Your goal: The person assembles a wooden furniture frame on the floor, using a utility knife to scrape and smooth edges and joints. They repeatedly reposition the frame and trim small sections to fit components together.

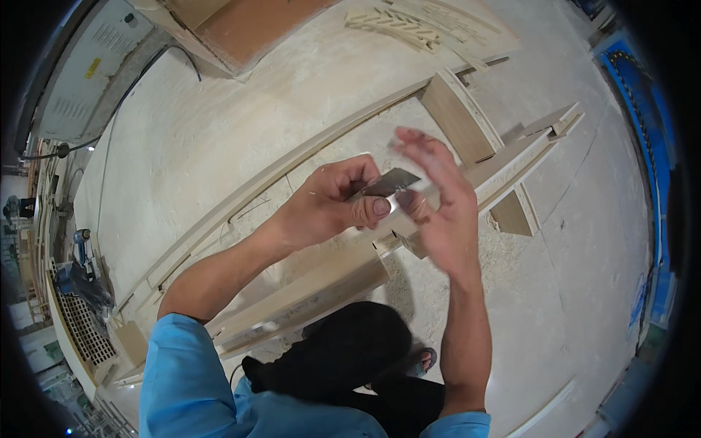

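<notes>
A thin flat grey metal plate, roughly four-sided, is pinched between the thumb and fingers of my left hand. Its free end points to the right, toward my other hand. My right hand is raised close beside the plate, fingers apart and smeared by motion. Nothing shows in it, and whether its thumb touches the plate I cannot tell. Below both hands lies a long pale wooden frame with boards joined along it.
Wood shavings litter the floor near the frame. A pile of thin wood offcuts lies at the far side, with an open cardboard box left of it. A blue power tool sits at far left. Blue machinery stands at right.
</notes>
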Demonstrator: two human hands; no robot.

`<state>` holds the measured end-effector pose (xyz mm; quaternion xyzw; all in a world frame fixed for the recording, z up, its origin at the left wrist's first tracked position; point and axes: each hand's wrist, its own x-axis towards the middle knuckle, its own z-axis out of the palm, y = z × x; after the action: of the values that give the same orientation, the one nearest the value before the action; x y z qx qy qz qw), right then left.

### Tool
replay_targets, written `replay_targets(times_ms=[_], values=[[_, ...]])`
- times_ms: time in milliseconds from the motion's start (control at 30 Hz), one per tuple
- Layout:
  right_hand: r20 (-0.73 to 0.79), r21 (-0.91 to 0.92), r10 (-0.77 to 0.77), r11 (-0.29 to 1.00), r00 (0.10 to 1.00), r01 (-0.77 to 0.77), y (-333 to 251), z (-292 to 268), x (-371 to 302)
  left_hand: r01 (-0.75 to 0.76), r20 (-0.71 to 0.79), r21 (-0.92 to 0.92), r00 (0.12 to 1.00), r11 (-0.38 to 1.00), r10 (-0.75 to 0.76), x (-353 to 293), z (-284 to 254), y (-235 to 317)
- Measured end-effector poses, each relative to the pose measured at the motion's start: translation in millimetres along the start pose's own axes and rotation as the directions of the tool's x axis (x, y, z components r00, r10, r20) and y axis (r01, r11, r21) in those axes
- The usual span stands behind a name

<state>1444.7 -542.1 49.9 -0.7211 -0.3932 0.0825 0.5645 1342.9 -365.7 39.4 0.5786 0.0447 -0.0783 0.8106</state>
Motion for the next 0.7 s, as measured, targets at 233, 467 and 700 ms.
replay_targets(times_ms=[233,467,700], values=[[-0.131,-0.783,0.314,0.549,0.940,-0.292,66,-31,24,0.396,-0.289,0.648,0.918,0.651,-0.271,-18,-38,-75],[-0.157,-0.818,0.357,0.476,0.921,-0.324,84,-32,17,0.345,-0.136,0.543,0.936,0.765,-0.326,-13,-31,-124],[-0.133,-0.820,0.509,0.426,0.850,-0.383,75,-32,31,0.256,-0.099,0.637,0.963,0.727,-0.253,-8,-24,-144]])
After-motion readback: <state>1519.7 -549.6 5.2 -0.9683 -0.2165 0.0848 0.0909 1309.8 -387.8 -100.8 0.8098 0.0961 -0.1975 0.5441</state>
